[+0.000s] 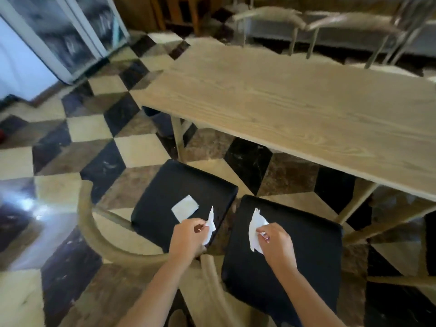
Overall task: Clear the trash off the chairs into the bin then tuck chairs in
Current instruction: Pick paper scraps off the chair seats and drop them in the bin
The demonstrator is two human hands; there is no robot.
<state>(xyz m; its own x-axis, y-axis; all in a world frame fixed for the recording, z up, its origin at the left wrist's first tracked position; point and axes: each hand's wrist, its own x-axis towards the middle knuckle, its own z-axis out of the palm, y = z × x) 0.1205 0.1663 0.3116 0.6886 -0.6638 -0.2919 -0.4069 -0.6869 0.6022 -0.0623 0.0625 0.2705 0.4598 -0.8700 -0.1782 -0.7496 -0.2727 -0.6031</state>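
Two wooden chairs with black seat cushions stand pulled out from a light wooden table (pixel 295 100). Over the left chair (pixel 169 192), my left hand (pixel 187 237) pinches a white paper scrap (pixel 210 223). A flat white paper square (pixel 185 207) lies on that same seat, just above my hand. Over the right chair (pixel 313 256), my right hand (pixel 276 241) grips a crumpled white paper piece (pixel 256 227). No bin is in view.
The floor is checkered in cream, brown and black tiles (pixel 89 128). A glass-fronted white cabinet (pixel 54 38) stands at the back left. More wooden chairs (pixel 330 22) sit on the table's far side. Another chair's edge shows at the far right (pixel 430 244).
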